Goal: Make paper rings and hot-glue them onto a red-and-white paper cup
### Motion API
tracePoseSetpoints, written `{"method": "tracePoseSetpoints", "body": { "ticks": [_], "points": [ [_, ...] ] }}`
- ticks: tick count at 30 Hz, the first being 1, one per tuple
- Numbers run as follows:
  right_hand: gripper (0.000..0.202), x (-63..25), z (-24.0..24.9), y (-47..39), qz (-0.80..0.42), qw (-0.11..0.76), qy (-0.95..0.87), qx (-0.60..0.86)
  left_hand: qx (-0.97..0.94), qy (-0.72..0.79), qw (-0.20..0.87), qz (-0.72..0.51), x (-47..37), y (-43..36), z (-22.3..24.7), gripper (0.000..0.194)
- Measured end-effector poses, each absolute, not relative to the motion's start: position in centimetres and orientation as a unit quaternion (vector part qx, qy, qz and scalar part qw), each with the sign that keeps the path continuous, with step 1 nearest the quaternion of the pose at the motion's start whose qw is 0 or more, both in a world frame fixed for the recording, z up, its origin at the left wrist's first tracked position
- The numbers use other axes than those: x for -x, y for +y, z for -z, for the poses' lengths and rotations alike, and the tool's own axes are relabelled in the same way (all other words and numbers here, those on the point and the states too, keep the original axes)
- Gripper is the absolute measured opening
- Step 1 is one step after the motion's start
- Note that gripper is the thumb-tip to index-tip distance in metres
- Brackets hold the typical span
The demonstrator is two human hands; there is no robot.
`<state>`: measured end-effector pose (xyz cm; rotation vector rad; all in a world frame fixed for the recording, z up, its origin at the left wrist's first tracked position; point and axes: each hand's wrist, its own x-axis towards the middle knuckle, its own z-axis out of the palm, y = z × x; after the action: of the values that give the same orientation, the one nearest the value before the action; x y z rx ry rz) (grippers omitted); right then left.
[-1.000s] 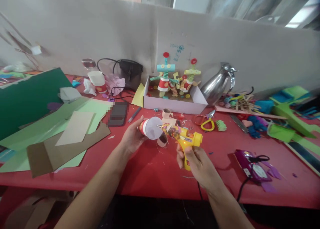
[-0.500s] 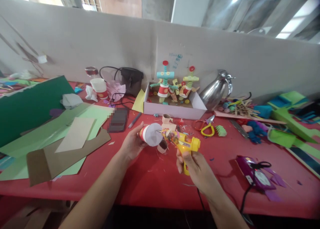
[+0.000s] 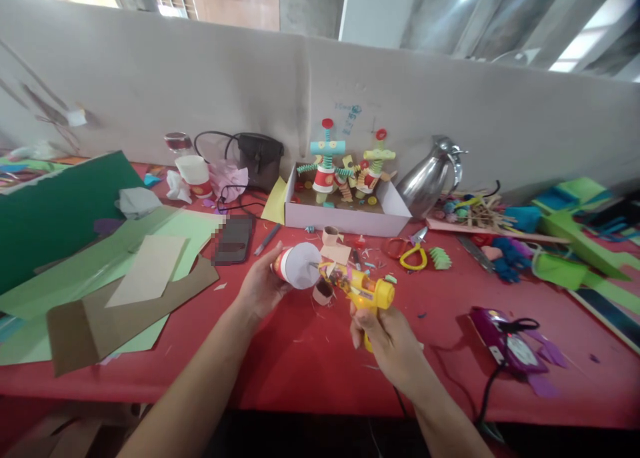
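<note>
A red-and-white paper cup (image 3: 301, 266) is tipped on its side, its pale round base facing right. My left hand (image 3: 263, 286) is closed around it from the left. In my right hand (image 3: 385, 335) is a yellow glue gun (image 3: 363, 291), with my fingers wrapped round its handle. The gun's nozzle points left and is at the cup's base; whether it touches, I cannot tell. Just below the nozzle stands a short cardboard tube (image 3: 323, 292), and another tube piece (image 3: 331, 235) lies farther back among paper scraps.
Behind stands a white box (image 3: 345, 221) holding paper-cup figures, beside a steel jug (image 3: 431, 176). Yellow-handled scissors (image 3: 414, 257) lie to the right. A purple power box (image 3: 507, 341) with a black cable sits front right. Green card sheets (image 3: 195, 235) and a phone (image 3: 234, 239) are left.
The view has shifted slightly. Both hands keep their grips, and the glue gun's nozzle stays by the cup's base with little visible movement.
</note>
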<state>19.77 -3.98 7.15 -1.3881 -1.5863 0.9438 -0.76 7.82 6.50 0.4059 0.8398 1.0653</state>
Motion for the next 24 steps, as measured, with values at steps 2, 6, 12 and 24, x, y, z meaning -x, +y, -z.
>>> {"method": "tracePoseSetpoints", "body": {
  "ticks": [2,6,12,24],
  "points": [
    [0.065,-19.7,-7.3,-4.2,-0.361,0.407,-0.635,0.548,-0.185,0.388,0.760,-0.488,0.7,7.9,-6.6,0.019],
    [0.064,-19.4,-7.6,-4.5,-0.345,0.402,-0.644,0.552,-0.166,0.394,0.760,-0.489,0.6,7.9,-6.9,0.018],
    [0.064,-19.2,-8.1,-4.6,-0.358,0.390,-0.651,0.544,-0.174,0.411,0.751,-0.487,0.6,7.8,-6.8,0.021],
    [0.066,-19.0,-9.2,-3.2,-0.358,0.396,-0.665,0.523,-0.173,0.414,0.753,-0.481,0.6,7.7,-7.0,0.021]
  ]
}}
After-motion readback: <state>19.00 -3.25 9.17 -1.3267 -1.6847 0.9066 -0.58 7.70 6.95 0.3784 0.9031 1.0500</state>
